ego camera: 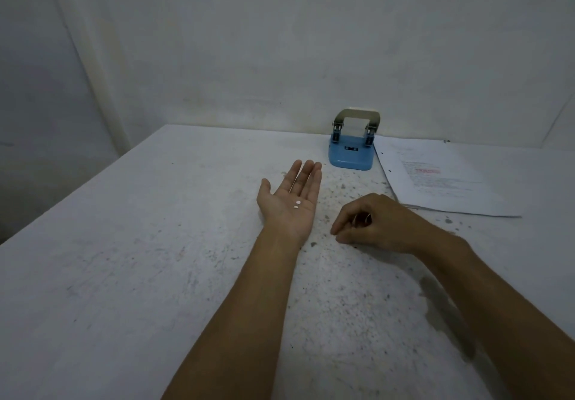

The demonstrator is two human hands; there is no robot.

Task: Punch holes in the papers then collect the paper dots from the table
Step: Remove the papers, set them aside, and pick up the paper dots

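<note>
Two paper dots (296, 204) lay white in the palm of the left hand (291, 200), which rested palm up on the counter (130, 244), fingers flat and spread straight toward 12 o'clock, gripping nothing. At 3 o'clock of it, near but apart, hovered the right hand (370, 222), knuckles up, fingertips (337, 234) bunched together low against the speckled surface, pointing toward 9 o'clock; could not tell whether a dot sat pinched between them. At 1 o'clock of the left hand, just beyond its fingertips, stood the blue hole punch (353, 144) with its metal lever raised, close to the wall (280, 42). Just beside the punch, toward 3 o'clock, lay the stack of papers (441, 178), printed with faint lines and a red mark, punched holes visible along the left edge. Scattered dark flecks and pale specks across the counter between the hands and the punch; too small to tell dots from stains.
</note>
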